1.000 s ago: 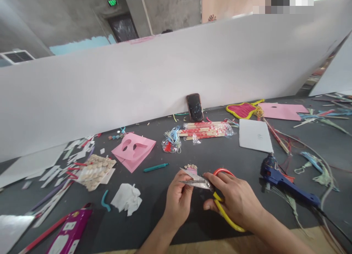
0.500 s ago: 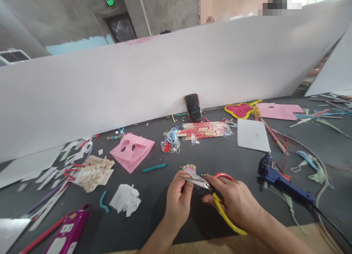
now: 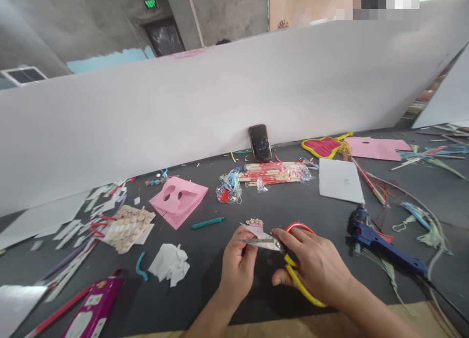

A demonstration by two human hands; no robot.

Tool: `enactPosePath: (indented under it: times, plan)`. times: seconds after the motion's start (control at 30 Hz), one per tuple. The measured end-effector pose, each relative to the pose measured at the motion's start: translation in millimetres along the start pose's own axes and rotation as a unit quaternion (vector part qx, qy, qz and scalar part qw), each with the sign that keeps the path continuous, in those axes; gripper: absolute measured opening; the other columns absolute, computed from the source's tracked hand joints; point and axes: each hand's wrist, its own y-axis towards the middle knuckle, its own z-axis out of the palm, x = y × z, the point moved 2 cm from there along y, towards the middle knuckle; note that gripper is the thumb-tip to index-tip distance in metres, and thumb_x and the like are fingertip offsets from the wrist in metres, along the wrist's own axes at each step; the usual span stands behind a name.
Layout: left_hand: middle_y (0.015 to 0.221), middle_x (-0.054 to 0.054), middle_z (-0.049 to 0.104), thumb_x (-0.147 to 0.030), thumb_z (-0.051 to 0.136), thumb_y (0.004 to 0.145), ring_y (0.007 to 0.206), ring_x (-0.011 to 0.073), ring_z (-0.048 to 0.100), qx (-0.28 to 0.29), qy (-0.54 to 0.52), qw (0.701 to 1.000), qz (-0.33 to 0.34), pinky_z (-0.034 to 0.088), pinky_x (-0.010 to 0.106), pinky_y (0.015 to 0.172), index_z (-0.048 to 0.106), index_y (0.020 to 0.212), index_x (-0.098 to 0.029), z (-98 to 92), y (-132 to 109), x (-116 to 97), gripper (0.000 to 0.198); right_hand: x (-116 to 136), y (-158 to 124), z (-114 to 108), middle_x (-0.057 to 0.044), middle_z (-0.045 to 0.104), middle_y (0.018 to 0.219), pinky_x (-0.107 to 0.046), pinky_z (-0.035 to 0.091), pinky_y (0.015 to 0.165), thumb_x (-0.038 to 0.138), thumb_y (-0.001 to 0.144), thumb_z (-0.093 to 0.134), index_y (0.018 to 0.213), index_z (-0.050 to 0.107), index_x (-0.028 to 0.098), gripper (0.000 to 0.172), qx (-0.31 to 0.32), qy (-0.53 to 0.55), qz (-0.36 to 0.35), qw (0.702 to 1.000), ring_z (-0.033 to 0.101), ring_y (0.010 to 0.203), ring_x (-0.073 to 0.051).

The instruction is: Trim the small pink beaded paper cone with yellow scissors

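My right hand (image 3: 315,262) is closed on scissors (image 3: 270,244) with one red and one yellow handle. Their blades stand apart and point left, toward my left hand (image 3: 238,262). That hand is pinched, thumb against fingers, right by the blades. Whatever lies in the pinch is too small or too hidden to make out. Just behind the blades is a small pink piece with pale beads (image 3: 255,223) along its top; the blades and fingers cover part of it. A teal pen (image 3: 208,223) lies to the left of these.
A blue hot glue gun (image 3: 384,242) with its cord lies to the right. Bagged sticks (image 3: 274,173) and a phone (image 3: 260,142) are at the back, against a white board (image 3: 176,118). Leftward are pink cut paper (image 3: 179,208), crumpled tissue (image 3: 169,264) and a purple box (image 3: 93,308).
The scissor blades have spread slightly wider, and my right thumb has shifted with the yellow handle. My left hand keeps its pinch. The whole view has moved a little.
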Motion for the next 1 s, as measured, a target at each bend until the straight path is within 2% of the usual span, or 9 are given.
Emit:
enactPosePath:
  times: [0.17, 0.33, 0.63, 0.8, 0.93, 1.0]
  plan:
    - [0.078, 0.003, 0.056, -0.025, 0.042, 0.092, 0.074, 0.0159, 0.054, 0.018, 0.011, 1.0, -0.003, 0.042, 0.025, 0.066, 0.058, 0.075, -0.017, 0.8, -3, 1, 0.025, 0, 0, 0, -0.009, 0.064, 0.092, -0.033, 0.046, 0.065, 0.076, 0.073, 0.045, 0.122, 0.05, 0.023, 0.072, 0.017, 0.026, -0.003, 1.0, 0.063, 0.082, -0.026]
    - [0.075, 0.003, 0.053, -0.028, 0.039, 0.093, 0.072, 0.0154, 0.052, 0.042, 0.025, 0.999, -0.004, 0.041, 0.025, 0.066, 0.053, 0.072, -0.017, 0.8, -2, 3, 0.027, -2, 0, 3, -0.007, 0.067, 0.089, -0.033, 0.045, 0.062, 0.072, 0.078, 0.042, 0.122, 0.05, 0.022, 0.067, 0.032, 0.031, -0.004, 0.999, 0.065, 0.077, -0.025]
    - [0.068, 0.0, 0.044, -0.033, 0.039, 0.093, 0.057, 0.0112, 0.043, 0.045, -0.011, 0.998, -0.047, 0.036, 0.022, 0.053, 0.045, 0.064, -0.017, 3.4, -3, 2, 0.033, -2, -4, 2, -0.004, 0.07, 0.083, -0.032, 0.042, 0.058, 0.06, 0.088, 0.037, 0.116, 0.052, 0.023, 0.048, 0.036, 0.022, -0.003, 0.999, 0.067, 0.073, -0.025]
    - [0.07, -0.001, 0.042, -0.038, 0.043, 0.092, 0.055, 0.0089, 0.039, 0.054, -0.101, 0.988, -0.101, 0.033, 0.021, 0.05, 0.048, 0.069, -0.016, 4.8, -5, 6, 0.032, -3, -6, 4, -0.004, 0.069, 0.078, -0.031, 0.041, 0.056, 0.056, 0.09, 0.038, 0.113, 0.053, 0.022, 0.044, 0.035, 0.004, 0.005, 0.999, 0.066, 0.071, -0.024]
    - [0.062, -0.004, 0.036, -0.039, 0.048, 0.09, 0.051, 0.0068, 0.032, 0.09, -0.201, 0.963, -0.153, 0.027, 0.021, 0.048, 0.053, 0.071, -0.014, 5.5, -3, 12, 0.032, -6, -4, 5, -0.006, 0.068, 0.084, -0.032, 0.043, 0.058, 0.059, 0.089, 0.035, 0.117, 0.052, 0.022, 0.05, 0.024, -0.002, -0.001, 1.0, 0.066, 0.073, -0.024]
    - [0.058, -0.005, 0.033, -0.038, 0.051, 0.089, 0.05, 0.0068, 0.031, 0.089, -0.224, 0.957, -0.163, 0.026, 0.021, 0.048, 0.055, 0.073, -0.013, 5.2, -2, 14, 0.03, -6, -2, 4, -0.007, 0.068, 0.087, -0.032, 0.044, 0.06, 0.063, 0.086, 0.037, 0.12, 0.051, 0.022, 0.054, 0.021, -0.003, -0.001, 1.0, 0.065, 0.074, -0.024]
